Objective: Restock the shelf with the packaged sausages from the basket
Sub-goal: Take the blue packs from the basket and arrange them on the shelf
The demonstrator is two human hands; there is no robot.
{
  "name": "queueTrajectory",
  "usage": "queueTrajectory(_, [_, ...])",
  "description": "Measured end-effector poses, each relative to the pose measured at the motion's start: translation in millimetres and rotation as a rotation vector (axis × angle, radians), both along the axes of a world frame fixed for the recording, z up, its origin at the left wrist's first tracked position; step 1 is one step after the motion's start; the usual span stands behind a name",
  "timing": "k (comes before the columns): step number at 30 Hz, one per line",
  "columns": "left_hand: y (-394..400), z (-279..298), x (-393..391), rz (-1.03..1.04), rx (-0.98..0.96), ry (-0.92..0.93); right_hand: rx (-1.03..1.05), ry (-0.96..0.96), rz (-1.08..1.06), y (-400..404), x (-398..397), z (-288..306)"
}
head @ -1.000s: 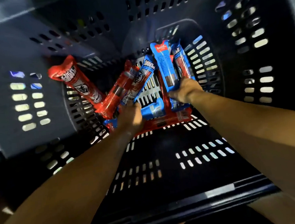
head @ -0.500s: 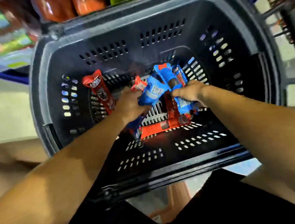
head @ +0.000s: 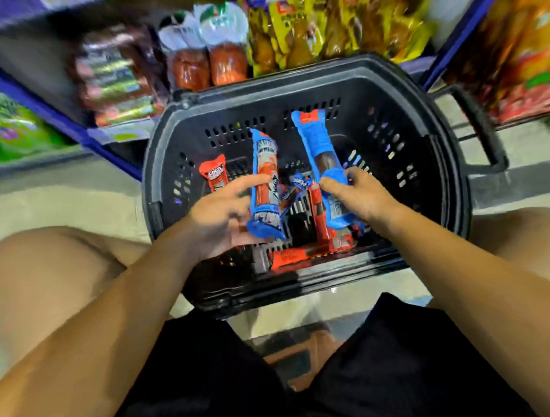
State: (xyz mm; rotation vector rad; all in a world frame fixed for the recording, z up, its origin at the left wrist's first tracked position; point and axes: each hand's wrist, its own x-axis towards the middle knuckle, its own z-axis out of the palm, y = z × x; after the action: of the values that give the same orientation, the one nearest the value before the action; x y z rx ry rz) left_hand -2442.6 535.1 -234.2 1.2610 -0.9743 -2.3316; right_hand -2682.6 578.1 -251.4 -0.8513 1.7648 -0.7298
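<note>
Compared with half a second ago, both hands are now lifted above the basket (head: 453, 148): the left hand (head: 217, 221) holds a blue sausage pack (head: 265, 189) with curled fingers, and the right hand (head: 360, 195) grips another blue pack (head: 320, 153). Red packs (head: 213, 173) remain inside. Blurred shelves (head: 118, 76) with goods stand behind, over a pale floor (head: 52, 199).

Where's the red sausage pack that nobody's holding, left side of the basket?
The red pack stands against the basket wall's left inner side, just beyond the left hand and its blue pack.
</note>
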Motion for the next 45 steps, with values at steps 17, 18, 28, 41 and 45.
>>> queueTrajectory(17, [67.4, 59.1, 14.4, 0.223, -0.342, 0.022, -0.179, -0.146, 0.083, 68.4, 28.3, 64.0])
queueTrajectory(18, [70.6, 63.6, 14.5, 0.223, -0.345, 0.055, -0.184, -0.173, 0.069, 69.2, 27.8, 67.1])
queueTrajectory(28, [72.6, 95.3, 23.7, 0.292, -0.385, 0.185, -0.224, -0.327, -0.049, 60.7, 40.7, 112.9])
queueTrajectory(41, [25.1, 197.3, 37.7, 0.336, -0.680, 0.121, -0.684, 0.176, 0.125, 15.6, 39.6, 217.0])
queueTrajectory(45, [7.4, 236.0, 42.1, 0.388, -0.770, 0.120, -0.781, 0.278, 0.138, -11.2, 49.8, 260.4])
